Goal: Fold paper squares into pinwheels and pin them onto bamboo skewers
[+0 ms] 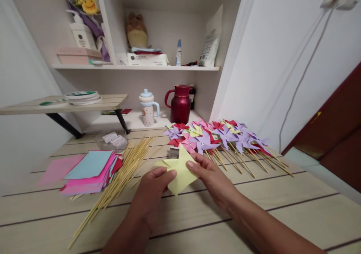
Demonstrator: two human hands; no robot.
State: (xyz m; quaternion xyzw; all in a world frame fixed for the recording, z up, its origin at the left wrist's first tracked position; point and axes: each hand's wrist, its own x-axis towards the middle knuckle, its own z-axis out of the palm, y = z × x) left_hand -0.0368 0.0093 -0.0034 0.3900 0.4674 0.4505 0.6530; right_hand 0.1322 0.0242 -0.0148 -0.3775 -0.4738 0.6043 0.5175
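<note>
Item: one pale yellow paper piece [182,175], folded into pointed blades, held above the front middle of the worktop [203,227].

Hands: two, bare. Left hand [153,186] nearly closed, thumb on top and fingers curled below, pinching the paper's left side. Right hand [210,177] likewise nearly closed, thumb pressed on the paper's upper right, fingers behind.

To the left: one stack of coloured paper sheets [89,166], pale blue uppermost, pinks and red beneath, edges uneven. Beside it, a loose bundle of thin wooden sticks [121,188], lying diagonally. Behind these, one clear dish [98,140] containing white packets [115,139].

To the right, beyond the right hand: many paper pinwheels on sticks [203,143], heaped together; lilac, red, pink and yellow; stick ends pointing toward the front right.

At the back: one lidded cup [148,114], pale blue handle; near it, one dark red jug [181,105]. Back left: one raised stand [113,102] bearing stacked white discs [84,100].
</note>
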